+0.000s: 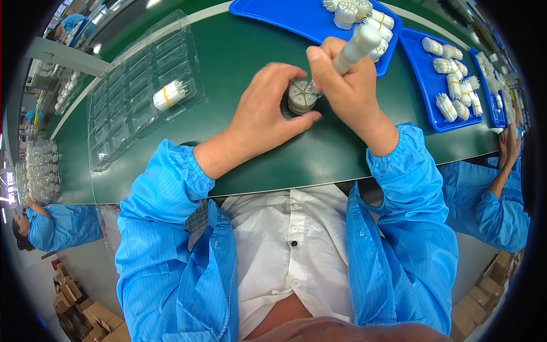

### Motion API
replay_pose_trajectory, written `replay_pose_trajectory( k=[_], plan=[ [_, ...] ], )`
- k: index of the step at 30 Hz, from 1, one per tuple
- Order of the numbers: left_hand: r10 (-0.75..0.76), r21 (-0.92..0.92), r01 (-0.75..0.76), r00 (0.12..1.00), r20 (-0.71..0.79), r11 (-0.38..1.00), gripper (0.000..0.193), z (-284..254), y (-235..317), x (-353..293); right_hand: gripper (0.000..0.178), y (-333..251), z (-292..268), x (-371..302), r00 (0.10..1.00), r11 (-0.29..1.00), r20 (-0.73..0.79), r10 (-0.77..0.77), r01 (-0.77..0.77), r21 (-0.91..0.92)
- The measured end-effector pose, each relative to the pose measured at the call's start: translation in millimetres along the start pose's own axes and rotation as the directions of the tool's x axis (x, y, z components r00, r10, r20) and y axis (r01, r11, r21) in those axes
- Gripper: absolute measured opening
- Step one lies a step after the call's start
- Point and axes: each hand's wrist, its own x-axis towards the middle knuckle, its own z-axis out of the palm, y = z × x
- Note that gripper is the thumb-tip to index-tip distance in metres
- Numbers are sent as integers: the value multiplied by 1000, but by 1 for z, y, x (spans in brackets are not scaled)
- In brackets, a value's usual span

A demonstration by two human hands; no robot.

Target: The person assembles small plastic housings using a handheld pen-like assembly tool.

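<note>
A short round part point(302, 97) with spoke-like divisions on its top stands upright on the green table. My left hand point(262, 105) curls around it, forefinger at its far side and thumb at its near side. In my right fist point(348, 80) is a screwdriver-like tool point(360, 45) with a thick pale handle, tilted up to the right. Its thin shaft points down at the part's top; the exact contact is hidden by my fingers. To the left, a white cylindrical part point(170, 95) with a yellow band and prongs lies in a clear plastic tray point(122, 108).
Blue trays point(273, 10) at the far side and blue trays point(419, 62) at the right hold several white banded parts point(450, 105). Co-workers in blue sit at left point(62, 225) and right point(484, 199). The table's near edge point(273, 191) runs before my body; cardboard boxes point(99, 319) stand on the floor.
</note>
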Motion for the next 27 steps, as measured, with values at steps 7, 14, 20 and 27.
replay_pose_trajectory(
  k=[7, 14, 20, 27],
  plan=[
    [-79, -36, 79, 997, 14, 996, 47, -5, 8, 5, 35, -14, -7, 3, 992, 965, -92, 81, -56, 255],
    [14, -100, -12, 1000, 12, 995, 46, -1, 3, -4, 35, -9, -4, -5, 993, 976, -71, 90, -74, 203],
    [25, -107, -22, 999, 24, 994, 46, -3, 9, -4, 35, -13, -4, -7, 994, 972, -62, 92, -76, 223],
    [55, -86, -55, 998, 6, 995, 45, -6, 5, -4, 34, -14, 2, -4, 996, 976, -57, 76, -62, 208]
  ],
)
